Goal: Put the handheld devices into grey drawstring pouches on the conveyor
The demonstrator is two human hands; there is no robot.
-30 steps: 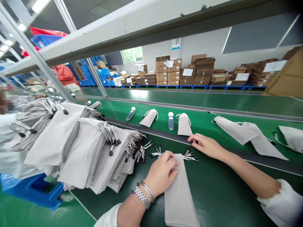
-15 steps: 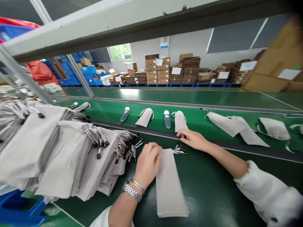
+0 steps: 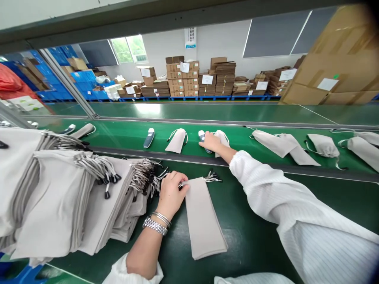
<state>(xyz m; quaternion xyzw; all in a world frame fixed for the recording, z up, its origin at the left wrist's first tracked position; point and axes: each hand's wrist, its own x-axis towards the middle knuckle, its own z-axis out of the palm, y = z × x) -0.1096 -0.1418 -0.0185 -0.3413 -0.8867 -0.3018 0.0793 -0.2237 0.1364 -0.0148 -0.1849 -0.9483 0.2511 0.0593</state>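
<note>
My left hand (image 3: pixel 172 192) pinches the upper left corner of the top grey drawstring pouch (image 3: pixel 204 221) in a small flat pile on the dark green bench. Its cords stick out past the top edge. My right hand (image 3: pixel 215 142) is over the green conveyor belt, its fingers closed on a grey-blue oblong device with a white end (image 3: pixel 201 135). The hand covers the middle of that device. Just right of it, partly behind the hand, lies a filled pouch (image 3: pixel 221 138). Another filled pouch (image 3: pixel 177 141) and a second device (image 3: pixel 149 138) rest farther left on the belt.
Tall piles of grey pouches (image 3: pixel 56 197) with black-tipped cords fill the bench's left side. More pouches (image 3: pixel 278 144) lie on the belt at right. A metal beam (image 3: pixel 177 19) crosses overhead. Cardboard boxes (image 3: pixel 183 79) stand by the far wall.
My right hand has moved from the belt's near edge forward and left onto the device. My left hand now pinches the top pouch's corner. The camera view has shifted right.
</note>
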